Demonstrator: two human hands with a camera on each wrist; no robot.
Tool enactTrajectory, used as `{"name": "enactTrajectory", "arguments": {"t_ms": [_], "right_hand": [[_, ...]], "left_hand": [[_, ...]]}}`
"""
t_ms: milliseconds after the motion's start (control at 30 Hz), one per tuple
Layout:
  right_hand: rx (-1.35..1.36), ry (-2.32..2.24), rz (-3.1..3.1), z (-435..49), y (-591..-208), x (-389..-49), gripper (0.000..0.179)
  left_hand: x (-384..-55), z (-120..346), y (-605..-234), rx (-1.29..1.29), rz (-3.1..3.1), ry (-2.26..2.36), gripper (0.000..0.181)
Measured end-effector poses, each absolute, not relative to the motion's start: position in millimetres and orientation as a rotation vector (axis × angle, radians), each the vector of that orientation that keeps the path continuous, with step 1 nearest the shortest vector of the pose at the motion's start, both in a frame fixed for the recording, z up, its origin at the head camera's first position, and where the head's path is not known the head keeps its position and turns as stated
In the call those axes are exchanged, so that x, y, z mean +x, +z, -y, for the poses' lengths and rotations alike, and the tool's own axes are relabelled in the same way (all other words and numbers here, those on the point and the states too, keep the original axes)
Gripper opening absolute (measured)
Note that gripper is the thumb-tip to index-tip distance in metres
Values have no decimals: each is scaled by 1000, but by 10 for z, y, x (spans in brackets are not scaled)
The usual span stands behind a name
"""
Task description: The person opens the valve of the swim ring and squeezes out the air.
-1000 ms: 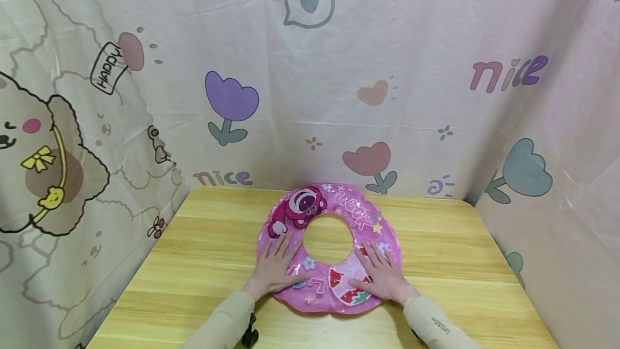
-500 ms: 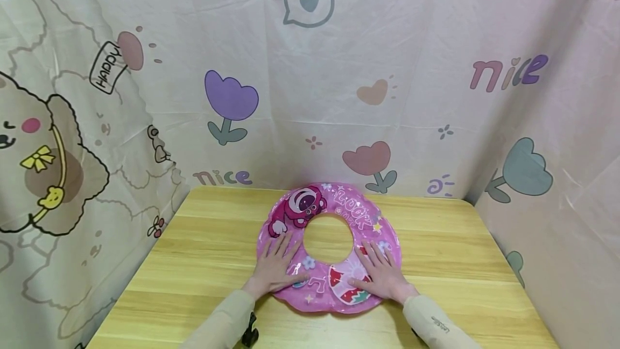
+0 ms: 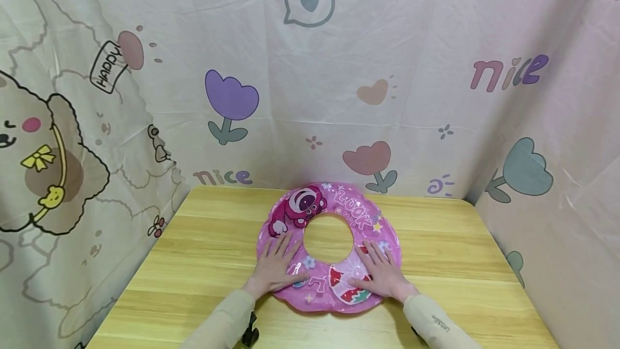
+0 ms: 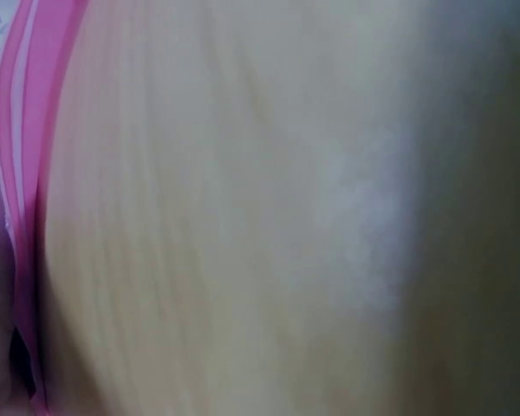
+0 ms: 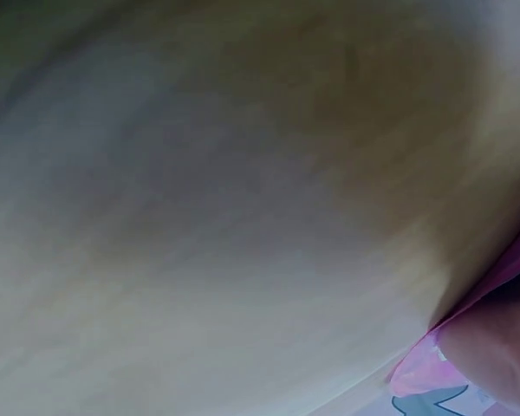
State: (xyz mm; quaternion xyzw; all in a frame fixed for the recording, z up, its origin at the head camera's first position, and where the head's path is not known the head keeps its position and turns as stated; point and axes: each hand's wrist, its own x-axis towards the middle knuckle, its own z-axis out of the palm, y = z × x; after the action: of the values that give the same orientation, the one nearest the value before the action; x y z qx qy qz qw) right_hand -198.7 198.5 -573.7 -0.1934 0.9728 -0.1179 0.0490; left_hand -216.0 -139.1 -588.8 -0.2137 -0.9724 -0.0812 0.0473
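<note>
A pink inflatable swim ring [image 3: 319,301] lies flat on the wooden table, printed with a bear, white letters, small flowers and a watermelon slice. On its left side rests my left hand [image 3: 275,268], fingers straight and spread, thumb pointing inward. My right hand [image 3: 382,273] lies the same way on the ring's right side, partly over the watermelon print. Through the hole in the middle the table top shows. In the left wrist view only the ring's pink edge [image 4: 48,95] appears at the far left; the right wrist view catches another bit of it [image 5: 429,368] at the lower right.
The light wooden table [image 3: 208,236] ends at a patterned cloth backdrop [image 3: 310,69] behind, with more cloth on the left and right. A black clip-like piece [image 3: 250,332] sits under the left sleeve [image 3: 223,319].
</note>
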Motion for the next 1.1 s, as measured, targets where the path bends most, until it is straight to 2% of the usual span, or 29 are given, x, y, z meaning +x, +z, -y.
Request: {"name": "enactTrajectory", "arguments": {"t_ms": [600, 1100], "right_hand": [[-551, -385, -2908, -1997, -5695, -2003, 101], [-613, -421, -2855, -2088, -5654, -2028, 101]], "left_hand": [[-2133, 1387, -5864, -668, 2966, -249, 104], [-1943, 1289, -5747, -570, 3019, -210, 100]]}}
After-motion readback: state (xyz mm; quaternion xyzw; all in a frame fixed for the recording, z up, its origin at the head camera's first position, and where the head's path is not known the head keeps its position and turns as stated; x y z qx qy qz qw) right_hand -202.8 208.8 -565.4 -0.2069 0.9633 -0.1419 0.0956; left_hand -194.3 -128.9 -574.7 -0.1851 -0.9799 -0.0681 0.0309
